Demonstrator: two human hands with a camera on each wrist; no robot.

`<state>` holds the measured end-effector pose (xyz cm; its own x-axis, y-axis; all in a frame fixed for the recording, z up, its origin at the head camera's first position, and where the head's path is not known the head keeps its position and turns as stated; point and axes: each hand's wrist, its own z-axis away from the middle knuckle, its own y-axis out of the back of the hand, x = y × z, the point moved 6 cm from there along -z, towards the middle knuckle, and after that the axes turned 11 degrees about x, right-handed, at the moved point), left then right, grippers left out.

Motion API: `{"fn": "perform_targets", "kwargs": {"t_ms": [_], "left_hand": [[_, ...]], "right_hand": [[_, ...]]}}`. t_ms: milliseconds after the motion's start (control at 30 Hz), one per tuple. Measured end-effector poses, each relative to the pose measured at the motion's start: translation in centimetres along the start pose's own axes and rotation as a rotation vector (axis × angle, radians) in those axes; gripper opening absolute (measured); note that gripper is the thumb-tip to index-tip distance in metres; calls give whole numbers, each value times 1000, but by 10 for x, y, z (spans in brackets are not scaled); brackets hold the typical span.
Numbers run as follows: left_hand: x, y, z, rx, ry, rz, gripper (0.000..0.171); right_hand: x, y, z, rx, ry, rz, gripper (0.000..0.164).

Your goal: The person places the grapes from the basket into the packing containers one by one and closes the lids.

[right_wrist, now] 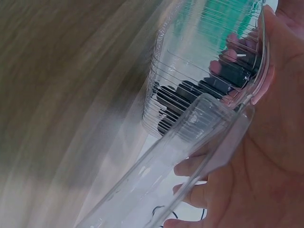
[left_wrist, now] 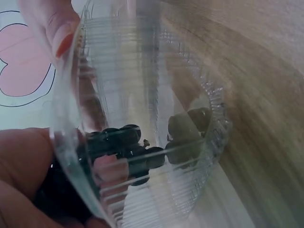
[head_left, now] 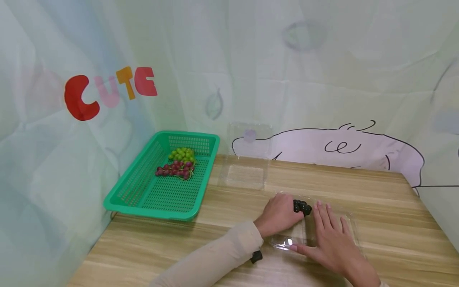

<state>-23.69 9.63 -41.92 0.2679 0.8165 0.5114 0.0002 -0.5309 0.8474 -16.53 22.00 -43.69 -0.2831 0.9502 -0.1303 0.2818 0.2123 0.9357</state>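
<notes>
My left hand (head_left: pixel 277 215) holds a bunch of black grapes (head_left: pixel 302 207) in a clear plastic clamshell box (head_left: pixel 287 244) on the table. Through the box's ribbed wall (left_wrist: pixel 128 52), the left wrist view shows some grapes (left_wrist: pixel 135 154) inside, with fingers round the rest of the bunch. Spread across the box beside the grapes is my right hand (head_left: pixel 331 243), its fingers straight and its thumb at the near rim. From the right wrist, the palm lies along the box's edge, near the lid (right_wrist: pixel 166 175). The left palm is hidden in the head view.
A green plastic basket (head_left: pixel 150 213) stands at the left, with red grapes (head_left: pixel 175 170) and green grapes (head_left: pixel 182 154) inside. Behind my hands sits another clear box (head_left: pixel 245 175), its lid raised against the printed curtain. A small black object (head_left: pixel 256 256) shows by my left sleeve.
</notes>
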Motion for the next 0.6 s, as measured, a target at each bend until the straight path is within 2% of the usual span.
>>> {"fn": "perform_targets", "kwargs": {"t_ms": [267, 467, 600], "left_hand": [[6, -1, 2, 9, -79, -163, 39], [7, -4, 4, -17, -74, -191, 45], [8, -8, 6, -28, -83, -202, 42]], "right_hand": [[0, 1, 0, 1, 4, 6, 121], [0, 1, 0, 2, 4, 8, 122], [0, 0, -1, -3, 4, 11, 121]]}}
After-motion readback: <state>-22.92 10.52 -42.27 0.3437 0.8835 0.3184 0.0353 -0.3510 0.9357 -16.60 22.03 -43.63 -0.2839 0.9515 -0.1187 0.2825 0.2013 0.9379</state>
